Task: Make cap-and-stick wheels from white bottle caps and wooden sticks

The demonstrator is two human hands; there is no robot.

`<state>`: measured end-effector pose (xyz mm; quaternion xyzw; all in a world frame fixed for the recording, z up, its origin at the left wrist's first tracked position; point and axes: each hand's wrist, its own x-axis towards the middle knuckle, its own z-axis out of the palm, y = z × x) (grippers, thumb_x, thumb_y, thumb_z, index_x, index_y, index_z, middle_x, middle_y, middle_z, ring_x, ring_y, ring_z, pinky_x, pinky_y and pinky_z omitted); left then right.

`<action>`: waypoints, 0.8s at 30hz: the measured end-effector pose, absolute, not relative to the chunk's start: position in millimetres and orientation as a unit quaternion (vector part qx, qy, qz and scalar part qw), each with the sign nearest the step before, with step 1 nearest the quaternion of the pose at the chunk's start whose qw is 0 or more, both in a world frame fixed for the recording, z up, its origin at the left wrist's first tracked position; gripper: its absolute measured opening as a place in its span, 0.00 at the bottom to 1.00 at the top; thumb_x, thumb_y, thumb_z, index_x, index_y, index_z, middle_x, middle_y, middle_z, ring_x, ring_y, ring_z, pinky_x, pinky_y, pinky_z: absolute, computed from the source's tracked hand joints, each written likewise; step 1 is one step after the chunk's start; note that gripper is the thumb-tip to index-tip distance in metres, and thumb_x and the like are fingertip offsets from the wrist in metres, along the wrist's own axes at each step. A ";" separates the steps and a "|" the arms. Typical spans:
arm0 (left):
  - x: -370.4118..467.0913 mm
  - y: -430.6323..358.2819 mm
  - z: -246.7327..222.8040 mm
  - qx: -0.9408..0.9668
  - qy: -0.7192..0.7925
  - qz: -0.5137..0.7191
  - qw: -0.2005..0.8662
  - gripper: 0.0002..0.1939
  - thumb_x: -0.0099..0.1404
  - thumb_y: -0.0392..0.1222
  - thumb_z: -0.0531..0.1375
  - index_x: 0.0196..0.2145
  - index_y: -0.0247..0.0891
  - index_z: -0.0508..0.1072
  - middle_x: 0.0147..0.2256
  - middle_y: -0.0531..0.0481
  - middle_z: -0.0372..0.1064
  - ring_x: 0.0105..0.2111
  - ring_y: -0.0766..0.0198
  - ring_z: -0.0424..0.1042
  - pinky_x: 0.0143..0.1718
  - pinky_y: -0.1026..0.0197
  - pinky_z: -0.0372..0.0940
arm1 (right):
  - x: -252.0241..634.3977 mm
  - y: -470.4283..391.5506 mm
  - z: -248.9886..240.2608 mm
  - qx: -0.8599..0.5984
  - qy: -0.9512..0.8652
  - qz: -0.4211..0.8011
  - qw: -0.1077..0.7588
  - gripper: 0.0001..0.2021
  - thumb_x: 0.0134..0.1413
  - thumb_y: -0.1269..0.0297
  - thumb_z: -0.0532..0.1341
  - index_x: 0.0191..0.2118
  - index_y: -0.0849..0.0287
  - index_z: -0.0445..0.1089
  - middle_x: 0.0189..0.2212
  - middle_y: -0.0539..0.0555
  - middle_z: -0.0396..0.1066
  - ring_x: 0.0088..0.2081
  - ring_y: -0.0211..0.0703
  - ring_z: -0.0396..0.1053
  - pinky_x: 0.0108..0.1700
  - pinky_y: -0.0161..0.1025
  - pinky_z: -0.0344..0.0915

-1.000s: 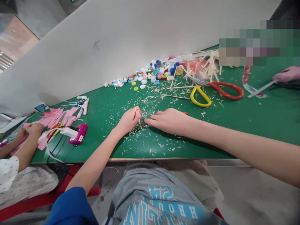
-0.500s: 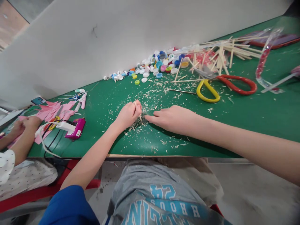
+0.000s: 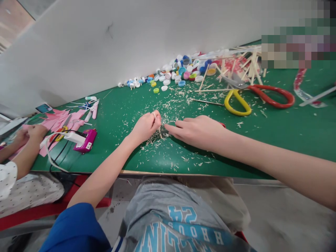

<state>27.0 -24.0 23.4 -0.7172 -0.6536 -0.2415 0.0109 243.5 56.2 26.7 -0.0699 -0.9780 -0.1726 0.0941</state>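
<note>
My left hand (image 3: pixel 147 125) is closed around a thin wooden stick (image 3: pixel 160 131), whose pale end points down toward the green table (image 3: pixel 105 154). My right hand (image 3: pixel 195 131) is closed on a knife; its dark blade (image 3: pixel 165 132) shows at the fingertips, close beside the stick, and a bit of red shows behind the knuckles. Most of the knife is hidden under the palm. Pale wood shavings (image 3: pixel 174 159) lie scattered around both hands.
Scissors with yellow and red handles (image 3: pixel 273 97) and a thin metal rod (image 3: pixel 208 102) lie to the right. Bottle caps (image 3: pixel 181 71) and wooden sticks (image 3: pixel 253 66) are heaped along the wall. At left are a pink power adapter (image 3: pixel 88 140), cables and another person's hands (image 3: pixel 36 132).
Slightly more of the dark blade shows between my hands, and red now peeks out behind my right hand. Both hands keep nearly the same place; the view has shifted a little.
</note>
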 end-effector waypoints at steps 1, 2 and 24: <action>27.1 -24.1 23.5 -0.717 -0.654 -0.242 0.010 0.14 0.74 0.42 0.43 0.31 0.42 0.61 0.26 0.51 0.66 0.27 0.63 0.64 0.34 0.57 0.59 | 243.8 55.7 27.7 -0.069 -0.978 -0.177 0.091 0.15 0.70 0.64 0.50 0.56 0.55 0.67 0.31 0.51 0.70 0.26 0.38 0.61 0.25 0.41 0.35; 27.3 -24.2 23.7 -0.716 -0.654 -0.242 0.010 0.14 0.73 0.42 0.44 0.31 0.42 0.61 0.26 0.51 0.66 0.27 0.63 0.64 0.34 0.57 0.59 | 244.0 54.9 29.0 -0.069 -0.978 -0.180 0.085 0.15 0.70 0.65 0.51 0.57 0.55 0.67 0.31 0.51 0.69 0.25 0.37 0.61 0.25 0.41 0.35; 29.6 -21.6 24.0 -0.712 -0.656 -0.251 -0.015 0.13 0.73 0.40 0.45 0.30 0.42 0.60 0.25 0.52 0.65 0.25 0.65 0.63 0.30 0.59 0.59 | 240.7 36.2 34.2 -0.118 -0.974 -0.185 0.062 0.20 0.69 0.70 0.52 0.62 0.57 0.65 0.30 0.53 0.72 0.27 0.39 0.66 0.26 0.41 0.38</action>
